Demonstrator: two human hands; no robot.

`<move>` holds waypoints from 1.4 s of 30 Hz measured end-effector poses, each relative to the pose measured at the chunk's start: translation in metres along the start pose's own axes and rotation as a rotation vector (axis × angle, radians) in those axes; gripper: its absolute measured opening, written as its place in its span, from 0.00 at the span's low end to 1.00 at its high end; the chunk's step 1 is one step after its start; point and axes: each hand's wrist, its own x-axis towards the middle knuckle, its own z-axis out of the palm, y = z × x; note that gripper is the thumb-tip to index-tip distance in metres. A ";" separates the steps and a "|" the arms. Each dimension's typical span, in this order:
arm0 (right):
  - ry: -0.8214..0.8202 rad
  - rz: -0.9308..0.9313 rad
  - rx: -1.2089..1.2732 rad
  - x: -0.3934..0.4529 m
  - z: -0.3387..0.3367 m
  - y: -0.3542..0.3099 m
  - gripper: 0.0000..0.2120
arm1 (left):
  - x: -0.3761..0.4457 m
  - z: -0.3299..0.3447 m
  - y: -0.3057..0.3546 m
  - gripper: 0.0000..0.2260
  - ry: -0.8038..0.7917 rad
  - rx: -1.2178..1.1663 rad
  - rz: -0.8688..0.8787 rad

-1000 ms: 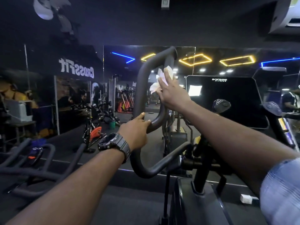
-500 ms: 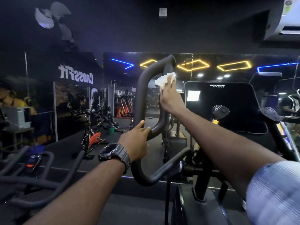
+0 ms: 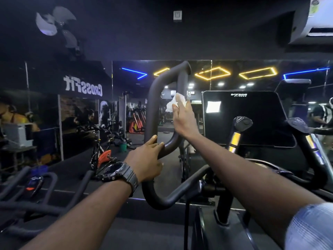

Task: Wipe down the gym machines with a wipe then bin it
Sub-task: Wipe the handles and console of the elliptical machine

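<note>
While the left hand [image 3: 146, 159] curls its fingers and thumb around the lower bend of the looped black handlebar [image 3: 153, 109], the right hand [image 3: 183, 118] reaches higher up and presses a crumpled white wipe [image 3: 173, 103] against the inner upright bar of the same loop, fingers wrapped over the wipe so that it bunches out above and to the left of them. Both grips are closed: the left on the bar itself, the right on the wipe and the bar beneath it. A dark wristwatch [image 3: 119, 173] sits on the left wrist, and a pale striped sleeve [image 3: 310, 226] shows at the right arm's lower edge. Just right of the loop stands the machine's dark console screen [image 3: 246, 120], with a second handle [image 3: 242, 123] in front of it. Behind, a mirror wall [image 3: 72, 105] reflects other gym machines and ceiling lights.
</note>
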 end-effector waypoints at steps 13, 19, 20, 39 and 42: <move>-0.140 -0.029 -0.134 -0.069 0.004 0.017 0.28 | 0.001 -0.008 0.005 0.26 -0.036 0.030 -0.014; -0.101 -0.042 -0.118 -0.098 0.014 0.019 0.25 | 0.005 0.002 -0.001 0.22 0.036 0.031 0.065; -0.082 -0.058 -0.130 -0.092 0.013 0.019 0.25 | 0.006 0.004 -0.002 0.22 0.055 0.031 0.086; 0.296 -0.367 -0.526 -0.010 -0.028 0.015 0.15 | 0.081 -0.032 -0.033 0.17 0.473 0.051 0.260; 0.314 -0.414 -0.500 0.000 -0.027 0.008 0.14 | 0.093 -0.043 -0.033 0.18 0.504 -0.012 0.238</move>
